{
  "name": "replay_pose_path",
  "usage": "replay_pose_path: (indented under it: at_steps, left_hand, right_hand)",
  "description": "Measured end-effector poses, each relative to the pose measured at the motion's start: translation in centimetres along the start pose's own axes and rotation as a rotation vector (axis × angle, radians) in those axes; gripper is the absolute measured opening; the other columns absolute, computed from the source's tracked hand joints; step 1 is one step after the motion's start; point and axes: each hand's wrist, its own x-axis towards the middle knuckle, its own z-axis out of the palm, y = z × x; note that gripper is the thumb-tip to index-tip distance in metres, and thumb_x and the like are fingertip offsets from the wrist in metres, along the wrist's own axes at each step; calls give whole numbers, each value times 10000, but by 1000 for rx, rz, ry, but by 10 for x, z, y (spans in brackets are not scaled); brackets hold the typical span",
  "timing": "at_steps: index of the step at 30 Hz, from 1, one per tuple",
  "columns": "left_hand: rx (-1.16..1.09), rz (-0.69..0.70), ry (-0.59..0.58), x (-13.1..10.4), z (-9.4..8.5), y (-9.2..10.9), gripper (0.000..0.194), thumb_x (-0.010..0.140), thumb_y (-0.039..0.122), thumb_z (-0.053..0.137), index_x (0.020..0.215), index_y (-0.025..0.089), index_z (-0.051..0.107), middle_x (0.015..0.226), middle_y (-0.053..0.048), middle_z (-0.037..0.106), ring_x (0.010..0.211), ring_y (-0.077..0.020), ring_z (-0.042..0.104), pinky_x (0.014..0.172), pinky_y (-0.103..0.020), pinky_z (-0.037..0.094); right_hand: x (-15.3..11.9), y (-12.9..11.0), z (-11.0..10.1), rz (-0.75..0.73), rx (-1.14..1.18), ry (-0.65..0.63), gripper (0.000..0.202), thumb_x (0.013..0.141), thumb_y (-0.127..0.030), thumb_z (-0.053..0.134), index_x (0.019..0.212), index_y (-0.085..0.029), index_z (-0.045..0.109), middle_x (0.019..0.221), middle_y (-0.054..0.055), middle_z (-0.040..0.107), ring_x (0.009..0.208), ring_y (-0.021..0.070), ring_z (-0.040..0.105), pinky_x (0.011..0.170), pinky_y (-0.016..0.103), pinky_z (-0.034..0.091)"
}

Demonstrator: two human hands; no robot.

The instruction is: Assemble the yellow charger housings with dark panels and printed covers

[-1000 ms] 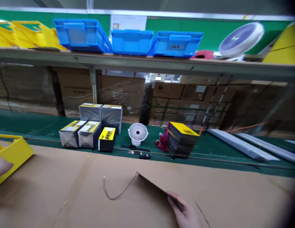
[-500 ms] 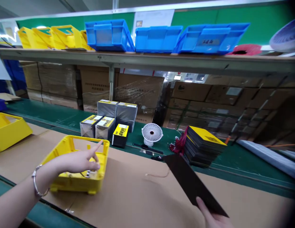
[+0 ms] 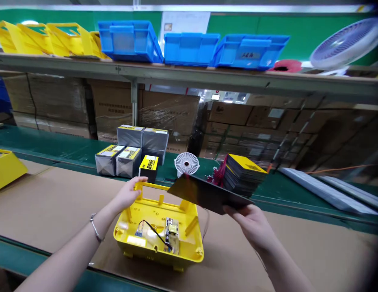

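A yellow housing (image 3: pixel 152 253) stands on the cardboard-covered bench, its open side up. Inside it are a small circuit board (image 3: pixel 172 233) and dark wires. My left hand (image 3: pixel 129 194) grips the housing's back left corner, fingers closed round the rim. Tilted over the back right part of the housing is a flat dark panel (image 3: pixel 204 194), held at its right end by my right hand (image 3: pixel 248 221). A thin wire hangs behind the housing's right side, below the panel.
Behind stand wrapped boxes (image 3: pixel 128 160), a small white fan (image 3: pixel 186 163) and a stack of dark panels with a yellow top (image 3: pixel 245 172). Another yellow housing (image 3: pixel 7 170) is at far left. Blue bins (image 3: pixel 191 48) line the shelf above.
The yellow housing has moved right and turned, and my left hand now grips its corner. My right hand has brought the dark panel left and up, over the housing. The view has shifted right.
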Motion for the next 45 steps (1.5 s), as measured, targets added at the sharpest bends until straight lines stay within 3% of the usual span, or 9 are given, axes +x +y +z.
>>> replay_pose_path:
  at_steps: [4,8,18,21,25,28,35,40,45]
  left_hand:
    - [-133,84,-6,8,33,9,389,775,262,489,1152,178,532,1237,-89,538,1146,-218,483,1015,-361,350]
    - [-185,132,41,10,62,15,341,843,340,431,1114,155,526,1156,-95,580,1062,-209,528,960,-349,392]
    - [-83,207,73,-9,67,33,249,835,195,378,1002,194,562,1022,-37,629,918,-174,573,804,-278,435]
    - [2,191,98,-13,67,36,185,824,180,399,875,193,576,866,-25,641,818,-184,579,752,-290,424]
    - [61,187,105,-18,71,46,215,795,120,394,879,201,574,851,-24,640,791,-187,582,699,-282,415]
    - [51,213,75,-21,77,51,277,769,76,396,937,211,570,912,-20,642,850,-176,588,739,-274,428]
    - [-12,181,70,-19,85,44,311,739,46,396,956,199,557,958,-23,638,938,-151,584,876,-288,437]
    - [-43,123,35,-15,83,42,325,735,67,405,992,184,567,964,-36,646,942,-137,590,885,-268,439]
    - [21,-7,-1,1,67,38,390,805,317,463,1127,118,554,1013,-104,640,897,-188,602,770,-286,468]
  right_hand:
    - [12,-31,32,-33,-126,-184,311,735,-406,640,936,-173,684,966,71,705,907,271,641,806,393,517]
    - [22,-40,52,-88,-279,-143,249,772,-344,586,941,-179,664,990,51,699,928,254,634,841,372,489]
    - [30,-27,19,3,-759,-310,217,763,-332,552,693,-167,674,711,62,698,689,235,639,599,307,461]
    - [25,-22,17,20,-766,-280,272,766,-367,560,894,-163,689,701,61,688,674,231,636,583,310,470]
    - [10,-29,36,-466,-881,22,616,807,-344,558,1366,-202,343,1290,118,508,1161,260,487,935,403,412]
    - [2,-32,63,-739,-1140,-28,661,820,-206,515,1418,-195,233,1401,133,372,1273,298,336,1029,480,279]
    - [12,-18,87,-537,-1240,-447,529,837,-111,417,1348,-239,372,1100,81,599,965,198,551,799,310,416]
    - [25,-30,81,-370,-1275,-422,233,873,-277,442,833,-175,647,820,79,634,760,194,600,654,276,404]
    - [18,-45,87,-436,-1248,-387,239,864,-346,477,837,-169,636,873,90,643,845,203,593,712,276,404]
